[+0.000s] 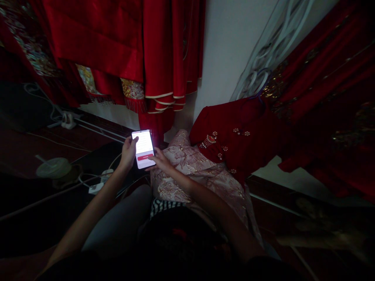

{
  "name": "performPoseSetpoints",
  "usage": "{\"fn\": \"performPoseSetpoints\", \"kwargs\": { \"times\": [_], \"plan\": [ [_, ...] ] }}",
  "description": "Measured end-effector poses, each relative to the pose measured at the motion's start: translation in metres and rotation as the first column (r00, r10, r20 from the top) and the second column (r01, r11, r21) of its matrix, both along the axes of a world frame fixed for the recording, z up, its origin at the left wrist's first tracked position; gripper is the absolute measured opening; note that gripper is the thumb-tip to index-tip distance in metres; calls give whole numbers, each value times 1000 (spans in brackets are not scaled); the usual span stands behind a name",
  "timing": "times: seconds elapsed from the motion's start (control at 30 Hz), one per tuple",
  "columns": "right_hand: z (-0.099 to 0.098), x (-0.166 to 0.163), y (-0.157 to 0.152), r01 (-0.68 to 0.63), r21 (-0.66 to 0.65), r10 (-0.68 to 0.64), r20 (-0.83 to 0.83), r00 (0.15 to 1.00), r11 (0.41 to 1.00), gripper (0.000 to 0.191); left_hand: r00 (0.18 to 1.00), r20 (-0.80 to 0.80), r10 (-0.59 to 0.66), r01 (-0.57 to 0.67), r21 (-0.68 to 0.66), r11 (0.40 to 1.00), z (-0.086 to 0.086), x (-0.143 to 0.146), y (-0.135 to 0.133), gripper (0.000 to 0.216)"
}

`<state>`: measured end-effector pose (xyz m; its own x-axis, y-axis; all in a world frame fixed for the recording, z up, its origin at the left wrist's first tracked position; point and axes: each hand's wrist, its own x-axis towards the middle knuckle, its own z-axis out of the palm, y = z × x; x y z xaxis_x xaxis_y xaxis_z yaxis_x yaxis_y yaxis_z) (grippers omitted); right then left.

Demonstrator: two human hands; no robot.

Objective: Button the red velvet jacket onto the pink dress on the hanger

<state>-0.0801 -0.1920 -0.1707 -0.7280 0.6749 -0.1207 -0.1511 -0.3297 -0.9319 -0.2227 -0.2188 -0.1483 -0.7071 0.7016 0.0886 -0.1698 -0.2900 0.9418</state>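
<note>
Both hands are on a lit smartphone (144, 146) held upright above my lap. My left hand (127, 151) grips its left edge, with the thumb over the upper part of the white screen. On the lower right edge, my right hand (160, 160) is closed round the phone, its thumb by the red button on the screen. A pale pink brocade garment (190, 171) with a shiny gold pattern is draped over my lap, under my right forearm. Beside it hangs a dark red garment (231, 136) with beaded flower ornaments.
Red garments (164, 50) with gold trim and fringes hang in front. More red cloth (328, 86) hangs at the right by a white metal scrollwork frame (258, 74). At the left are a lidded cup with a straw (54, 168), a white power strip (96, 188) with cables and white shoes (68, 120).
</note>
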Motion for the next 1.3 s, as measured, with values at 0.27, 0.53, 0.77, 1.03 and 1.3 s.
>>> {"fn": "performPoseSetpoints", "kwargs": {
  "times": [0.27,0.53,0.77,1.03,1.3],
  "plan": [
    [-10,10,-9,25,58,-22,-51,998,998,53,987,-116,-112,112,-5,994,-5,-2,-3,38],
    [-36,13,-9,145,206,-126,-107,986,968,58,965,-211,-156,152,-36,988,-12,2,-1,41],
    [-42,16,-10,150,297,-138,-61,989,943,57,969,-208,-131,117,-79,990,-11,3,-3,35],
    [-51,18,-11,208,285,-200,-57,978,936,52,955,-240,-174,146,-128,981,-18,6,0,37],
    [-59,21,-10,185,224,-193,12,981,957,52,924,-259,-280,251,-139,958,-36,3,3,49]
  ]
}}
